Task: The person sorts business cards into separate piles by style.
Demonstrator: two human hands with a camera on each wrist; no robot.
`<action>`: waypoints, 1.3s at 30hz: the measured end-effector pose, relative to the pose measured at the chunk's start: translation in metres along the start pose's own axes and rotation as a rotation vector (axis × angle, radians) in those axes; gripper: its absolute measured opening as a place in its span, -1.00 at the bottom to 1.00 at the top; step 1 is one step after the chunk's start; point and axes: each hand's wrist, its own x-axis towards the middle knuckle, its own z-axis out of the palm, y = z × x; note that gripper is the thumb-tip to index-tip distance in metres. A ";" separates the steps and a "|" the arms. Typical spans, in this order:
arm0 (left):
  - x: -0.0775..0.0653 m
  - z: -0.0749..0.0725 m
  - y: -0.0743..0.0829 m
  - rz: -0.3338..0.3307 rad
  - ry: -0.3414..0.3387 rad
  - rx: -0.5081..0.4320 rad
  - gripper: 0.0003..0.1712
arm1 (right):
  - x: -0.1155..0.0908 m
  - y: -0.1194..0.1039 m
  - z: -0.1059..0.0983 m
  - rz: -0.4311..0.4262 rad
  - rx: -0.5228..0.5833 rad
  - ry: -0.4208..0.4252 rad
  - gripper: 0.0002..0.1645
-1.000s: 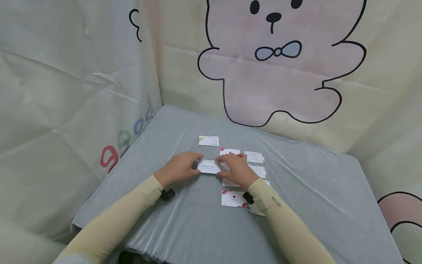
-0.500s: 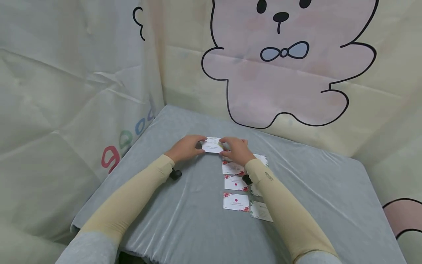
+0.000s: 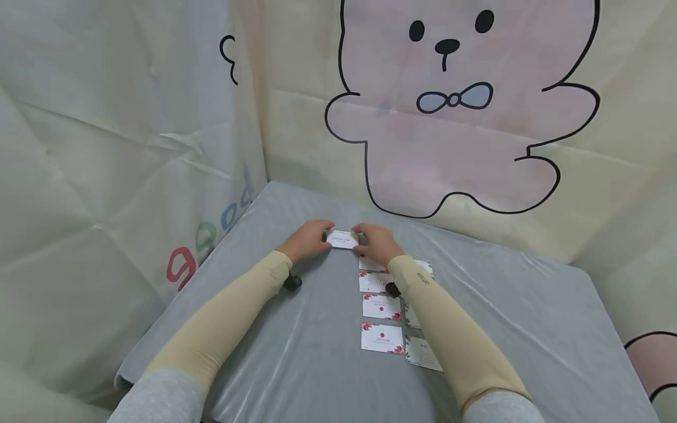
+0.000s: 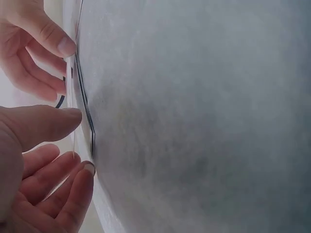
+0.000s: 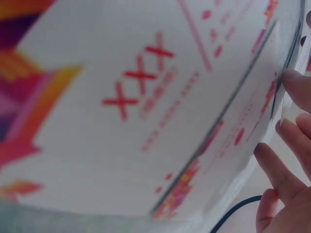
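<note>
The left hand (image 3: 307, 241) and the right hand (image 3: 376, 242) each pinch one end of a small white card (image 3: 342, 239), so it stays flat over the grey counter (image 3: 296, 358), at 12 o'clock above the row of flower cards (image 3: 382, 307).

The table (image 3: 296, 364) has a grey shiny cloth; on it lie business cards (image 3: 382, 338) in two columns
</note>
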 end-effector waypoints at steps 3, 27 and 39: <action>0.001 0.006 -0.001 0.008 0.018 0.010 -0.34 | -0.001 0.003 0.005 0.007 0.009 0.016 -0.38; 0.005 0.005 0.000 -0.039 -0.008 0.006 -0.28 | 0.005 0.001 0.006 0.029 -0.034 -0.013 -0.33; 0.006 0.009 -0.002 -0.039 -0.004 0.043 -0.25 | -0.012 0.008 0.004 0.029 -0.035 0.017 -0.31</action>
